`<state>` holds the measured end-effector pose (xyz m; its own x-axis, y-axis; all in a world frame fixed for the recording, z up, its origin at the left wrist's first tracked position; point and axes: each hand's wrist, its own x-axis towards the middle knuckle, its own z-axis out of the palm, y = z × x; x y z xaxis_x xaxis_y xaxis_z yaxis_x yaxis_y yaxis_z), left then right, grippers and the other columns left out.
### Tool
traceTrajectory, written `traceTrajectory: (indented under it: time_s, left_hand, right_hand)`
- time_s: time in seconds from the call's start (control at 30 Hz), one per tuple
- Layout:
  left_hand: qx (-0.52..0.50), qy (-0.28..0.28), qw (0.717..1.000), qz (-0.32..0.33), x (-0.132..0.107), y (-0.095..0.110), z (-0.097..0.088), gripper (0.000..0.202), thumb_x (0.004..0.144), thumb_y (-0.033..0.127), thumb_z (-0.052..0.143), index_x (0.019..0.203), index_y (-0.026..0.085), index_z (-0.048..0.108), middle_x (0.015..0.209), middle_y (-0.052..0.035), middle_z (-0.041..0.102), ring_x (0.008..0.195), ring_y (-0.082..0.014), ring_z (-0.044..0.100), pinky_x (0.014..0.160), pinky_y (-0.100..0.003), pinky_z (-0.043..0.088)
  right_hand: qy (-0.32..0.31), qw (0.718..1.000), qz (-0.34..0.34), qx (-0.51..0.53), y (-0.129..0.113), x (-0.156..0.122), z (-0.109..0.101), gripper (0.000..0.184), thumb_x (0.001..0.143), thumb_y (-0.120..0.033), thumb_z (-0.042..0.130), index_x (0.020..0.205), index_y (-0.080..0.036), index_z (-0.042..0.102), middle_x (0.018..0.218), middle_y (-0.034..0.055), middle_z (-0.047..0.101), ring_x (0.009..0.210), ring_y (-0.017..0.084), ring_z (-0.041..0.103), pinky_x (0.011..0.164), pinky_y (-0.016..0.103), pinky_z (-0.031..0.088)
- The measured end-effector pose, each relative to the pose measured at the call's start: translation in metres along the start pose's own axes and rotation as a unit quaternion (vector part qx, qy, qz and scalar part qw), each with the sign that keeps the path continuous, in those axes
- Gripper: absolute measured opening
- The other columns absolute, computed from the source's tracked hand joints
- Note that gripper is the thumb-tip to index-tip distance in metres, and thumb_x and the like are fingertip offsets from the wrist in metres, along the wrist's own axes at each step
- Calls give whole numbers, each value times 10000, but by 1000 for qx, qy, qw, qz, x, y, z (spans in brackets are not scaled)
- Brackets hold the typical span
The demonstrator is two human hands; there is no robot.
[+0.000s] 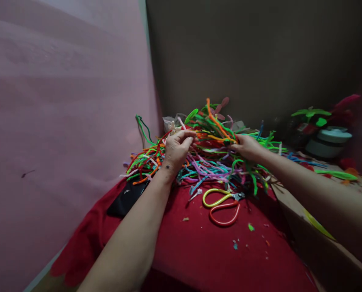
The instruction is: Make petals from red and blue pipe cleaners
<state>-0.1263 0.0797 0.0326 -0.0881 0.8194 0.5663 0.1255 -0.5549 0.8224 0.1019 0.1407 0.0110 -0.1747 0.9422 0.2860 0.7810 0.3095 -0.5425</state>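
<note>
A big tangled heap of coloured pipe cleaners (211, 162) lies on a red cloth (205, 251). My left hand (176, 150) sits on the left of the heap, its fingers pinched round some strands near the top. My right hand (246, 147) is on the right side, with its fingers closed on an orange pipe cleaner (217, 123) that curves up out of the pile. Just in front of the heap lies a pair of pliers with one yellow and one red handle (222, 205).
A black flat object (128, 198) lies on the cloth at the left. Small coloured scraps dot the cloth near me. A pink wall stands at the left, a dark wall behind. At the right are a cardboard box edge (315, 243), a white lidded pot (328, 142) and green and red craft flowers (317, 115).
</note>
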Motion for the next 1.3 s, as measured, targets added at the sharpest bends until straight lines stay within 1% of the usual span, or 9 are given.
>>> traceTrajectory:
  time_s: [0.1, 0.2, 0.43, 0.53, 0.67, 0.77, 0.9, 1.07, 1.3]
  left_hand:
    - [-11, -44, 999, -19, -2, 2, 0, 169, 708, 178, 539, 815, 105, 647, 656, -15, 652, 568, -102, 592, 561, -221, 476]
    - [50, -196, 978, -51, -5, -1, 3, 149, 681, 177, 590, 789, 110, 668, 672, -14, 649, 612, -97, 581, 583, -208, 450]
    - [92, -483, 861, -130, -9, 8, 0, 186, 678, 259, 664, 788, 113, 699, 667, -23, 654, 613, -98, 567, 589, -215, 434]
    - [163, -543, 819, -89, -11, 6, 4, 202, 699, 196, 630, 877, 142, 708, 831, -42, 700, 761, -144, 619, 702, -246, 470]
    - [260, -487, 833, 29, -15, -9, 15, 409, 697, 42, 532, 1064, 177, 654, 1128, -48, 646, 1035, -174, 576, 915, -283, 429]
    - [251, -430, 866, 50, -16, -21, 19, 474, 715, 10, 467, 1132, 183, 610, 1196, -46, 611, 1118, -151, 532, 1005, -298, 374]
    - [185, -356, 916, 26, -12, -32, 19, 459, 668, -15, 459, 1034, 173, 663, 1152, -53, 634, 1101, -166, 548, 1006, -309, 383]
    - [62, -314, 947, -40, -8, -37, 19, 450, 600, -38, 468, 961, 128, 680, 1052, -67, 668, 1016, -179, 589, 951, -324, 428]
    - [-9, -264, 959, -102, -2, -43, 5, 404, 620, 15, 478, 952, 126, 679, 991, -60, 687, 978, -169, 601, 951, -351, 420]
  right_hand:
    - [-5, 999, 31, 42, 2, 10, -7, 189, 727, -267, 589, 851, -128, 625, 581, -1, 595, 493, 120, 518, 471, 210, 388]
    - [-2, 997, 47, 66, 4, 13, -6, 166, 717, -250, 604, 829, -130, 620, 557, -3, 589, 472, 120, 519, 451, 212, 395]
    - [52, 996, 51, 52, 9, 17, -2, 245, 679, -290, 651, 872, -139, 645, 645, 14, 634, 562, 147, 557, 511, 225, 405]
    - [55, 997, 46, 41, 9, 16, -2, 270, 661, -312, 669, 872, -143, 655, 640, 13, 632, 596, 160, 565, 537, 234, 409]
    - [38, 998, 29, 39, 4, 10, -3, 382, 629, -367, 699, 938, -146, 652, 712, 31, 652, 664, 185, 585, 583, 260, 438]
    - [72, 994, -8, 84, -10, -6, -13, 565, 658, -386, 676, 1152, -139, 559, 903, 75, 663, 794, 207, 604, 669, 301, 475]
    - [169, 978, -105, 68, -40, -45, -25, 258, 719, -222, 592, 968, -181, 647, 956, 88, 654, 887, 222, 597, 807, 341, 459]
    - [-16, 981, -182, 69, -59, -78, 3, 218, 788, -143, 462, 810, -205, 670, 805, 24, 683, 765, 163, 628, 719, 261, 479]
    - [-40, 965, -178, -186, -47, -58, 51, 341, 763, -97, 451, 1031, -165, 651, 1185, 131, 562, 1087, 257, 512, 878, 344, 434]
